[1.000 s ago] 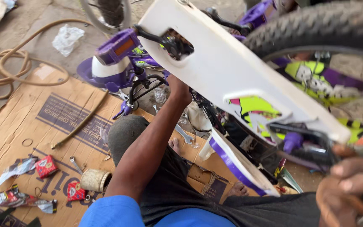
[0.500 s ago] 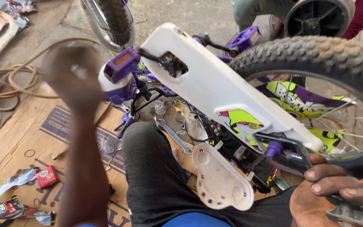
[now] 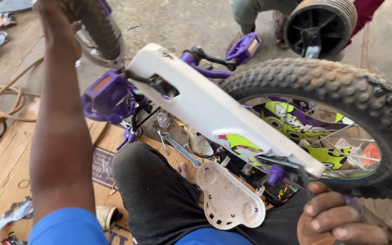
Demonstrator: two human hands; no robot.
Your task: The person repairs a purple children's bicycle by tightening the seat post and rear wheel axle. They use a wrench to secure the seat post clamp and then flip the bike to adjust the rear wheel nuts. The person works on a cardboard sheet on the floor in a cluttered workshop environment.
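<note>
**Inspector:** Any containers to note?

**Clerk:** One small round tin [image 3: 106,217] on the cardboard sheet [image 3: 5,172], beside the person's blue sleeve. Its contents cannot be made out. No other vessel shows.

**Inspector:** Position of the bicycle?

**Clerk:** It lies overturned across the person's lap. The white chain guard [image 3: 218,111] runs diagonally from upper left to lower right. The knobbly rear tyre [image 3: 341,86] sits at the right, the front wheel [image 3: 98,38] at the upper left. A purple pedal [image 3: 107,95] hangs at the near end of the guard, a second pedal [image 3: 243,47] beyond it.

**Inspector:** Right hand?

**Clerk:** The right hand [image 3: 336,220] is at the lower right, fingers curled together, gripping at the frame just under the low end of the guard and touching the rear tyre's edge. What lies inside the grip is hidden.

**Inspector:** Left hand?

**Clerk:** The left arm reaches up to the front wheel. The left hand [image 3: 53,7] is cut by the top edge; finger position cannot be told.

**Inspector:** Loose items?

**Clerk:** A white cover plate [image 3: 230,197] rests on the dark trousers. A spanner [image 3: 180,149] lies on the cardboard beneath the guard. A hose [image 3: 1,104] coils at the left. A black training wheel [image 3: 320,22] stands at the top right by another person's legs.
</note>
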